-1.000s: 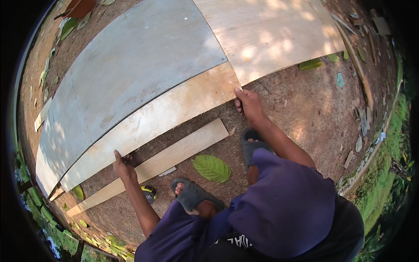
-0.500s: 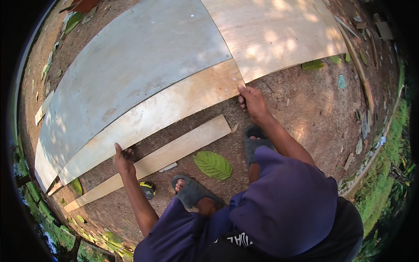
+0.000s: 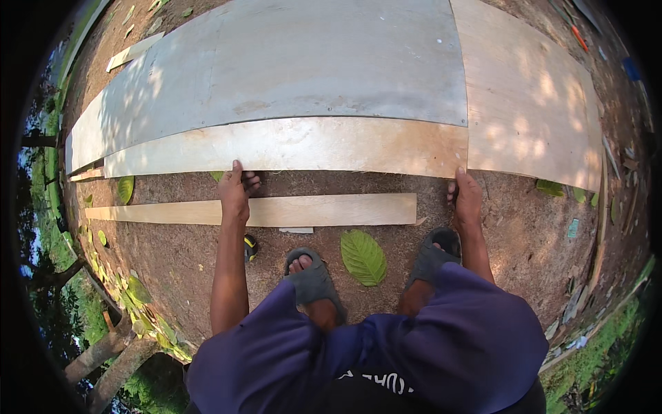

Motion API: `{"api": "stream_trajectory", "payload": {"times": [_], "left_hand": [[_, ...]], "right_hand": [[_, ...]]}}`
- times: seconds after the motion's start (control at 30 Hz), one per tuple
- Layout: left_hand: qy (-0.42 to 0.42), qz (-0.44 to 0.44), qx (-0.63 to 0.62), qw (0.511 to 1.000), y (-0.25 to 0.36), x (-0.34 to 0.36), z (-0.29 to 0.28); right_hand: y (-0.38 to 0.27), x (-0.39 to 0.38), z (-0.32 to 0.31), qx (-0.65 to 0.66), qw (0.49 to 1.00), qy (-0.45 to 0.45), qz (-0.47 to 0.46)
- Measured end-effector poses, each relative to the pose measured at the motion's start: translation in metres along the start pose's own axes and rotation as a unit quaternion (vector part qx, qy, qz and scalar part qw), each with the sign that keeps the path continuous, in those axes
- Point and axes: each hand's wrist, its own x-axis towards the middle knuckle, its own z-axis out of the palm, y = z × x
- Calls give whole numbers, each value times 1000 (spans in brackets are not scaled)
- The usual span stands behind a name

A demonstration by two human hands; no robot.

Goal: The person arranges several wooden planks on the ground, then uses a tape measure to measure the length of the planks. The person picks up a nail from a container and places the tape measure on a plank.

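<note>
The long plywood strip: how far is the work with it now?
Done: the long plywood strip lies against the grey sheet. In hand: left hand and right hand grip its near edge. Left: a narrower strip lies untouched on the ground.

Outdoor woodworking yard; plywood sheets [image 3: 289, 62] on bare dirt ground [image 3: 524, 234]; grass [image 3: 607, 331].

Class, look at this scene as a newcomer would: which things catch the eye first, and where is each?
A long pale plywood strip lies across the middle on bare brown dirt, its near edge gripped by the left hand and, at its right end, the right hand. Behind it spreads a broad grey sheet. Nearer the person lie a narrow light wooden plank and a big green leaf between the sandalled feet.
</note>
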Motion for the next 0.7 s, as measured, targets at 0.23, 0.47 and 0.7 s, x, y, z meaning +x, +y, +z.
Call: {"api": "stream_trajectory", "payload": {"times": [0.23,0.47,0.7], "left_hand": [[9,27,59,998,5,0,-2],[34,-3,81,996,4,8,7],[46,-12,65,997,4,6,9]], "right_hand": [[7,-2,-3,-30,999,11,-16],[6,-2,-3,-13,1000,21,-17],[-9,-12,14,-34,998,43,-11]]}}
